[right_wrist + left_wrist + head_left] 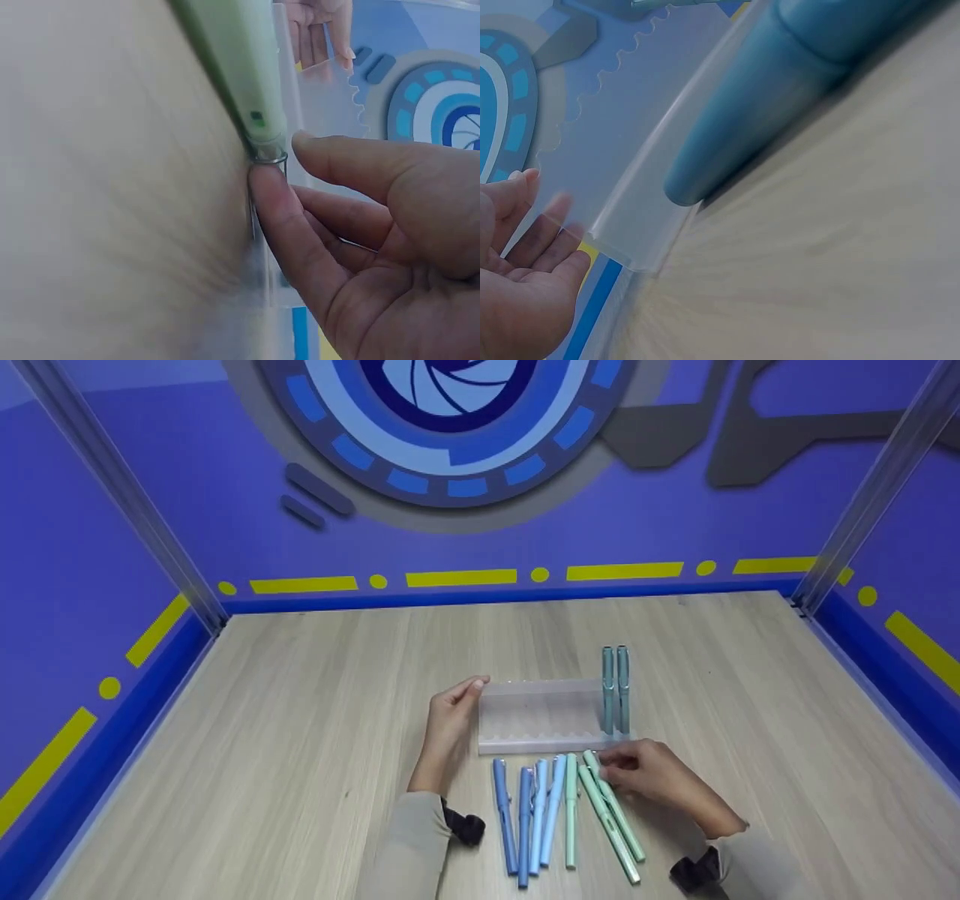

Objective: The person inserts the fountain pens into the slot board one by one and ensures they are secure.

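A clear rack (540,712) stands on the table, two dark teal pens (616,690) upright at its right end. My left hand (450,720) holds the rack's left edge; in the left wrist view the fingers of that hand (532,270) are partly behind the clear plastic. Below the rack's right end, my right hand (660,776) has thumb and index finger at the upper end of a light green pen (619,817). The right wrist view has this hand (390,232) with its index fingertip against the end of the green pen (240,67), the thumb close beside it.
Beside that pen lie another green pen (609,829) and, to its left, a third one (571,810). Two light blue pens (538,817) and two darker blue pens (523,829) lie further left. Blue panels (465,547) enclose the wooden table (300,735).
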`<state>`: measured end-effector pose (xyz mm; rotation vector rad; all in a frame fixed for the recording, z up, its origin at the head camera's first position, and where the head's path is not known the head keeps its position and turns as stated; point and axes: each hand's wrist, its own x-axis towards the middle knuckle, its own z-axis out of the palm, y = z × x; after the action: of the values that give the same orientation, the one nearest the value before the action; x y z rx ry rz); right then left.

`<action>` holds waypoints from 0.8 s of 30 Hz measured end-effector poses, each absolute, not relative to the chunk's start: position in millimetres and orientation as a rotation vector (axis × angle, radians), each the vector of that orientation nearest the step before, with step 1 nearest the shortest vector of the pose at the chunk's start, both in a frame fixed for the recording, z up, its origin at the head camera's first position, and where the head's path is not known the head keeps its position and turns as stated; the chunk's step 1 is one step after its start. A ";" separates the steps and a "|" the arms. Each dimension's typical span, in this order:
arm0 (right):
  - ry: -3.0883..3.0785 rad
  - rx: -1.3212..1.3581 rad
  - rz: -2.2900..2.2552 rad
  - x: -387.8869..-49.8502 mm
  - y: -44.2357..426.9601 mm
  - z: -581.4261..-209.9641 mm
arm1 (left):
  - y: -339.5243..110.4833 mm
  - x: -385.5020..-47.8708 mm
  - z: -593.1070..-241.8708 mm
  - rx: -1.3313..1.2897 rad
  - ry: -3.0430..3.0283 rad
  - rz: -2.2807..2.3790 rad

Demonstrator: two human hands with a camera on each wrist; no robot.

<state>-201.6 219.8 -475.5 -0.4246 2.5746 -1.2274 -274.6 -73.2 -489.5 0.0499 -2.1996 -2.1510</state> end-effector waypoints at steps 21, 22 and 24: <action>2.561 -0.465 -1.238 -203.3 216.6 -479.2 | -73.0 -273.7 -488.8 0.105 -2.155 -2.224; 2.554 -0.471 -1.239 -203.2 216.8 -479.3 | -72.8 -273.9 -488.5 0.106 -2.158 -2.222; 2.547 -0.485 -1.241 -202.9 217.2 -479.6 | -72.3 -274.8 -488.1 0.095 -2.158 -2.215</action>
<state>-202.9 217.2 -479.6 -0.4851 2.5471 -1.2411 -274.8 -72.3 -488.1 0.0954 -2.1576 -2.2154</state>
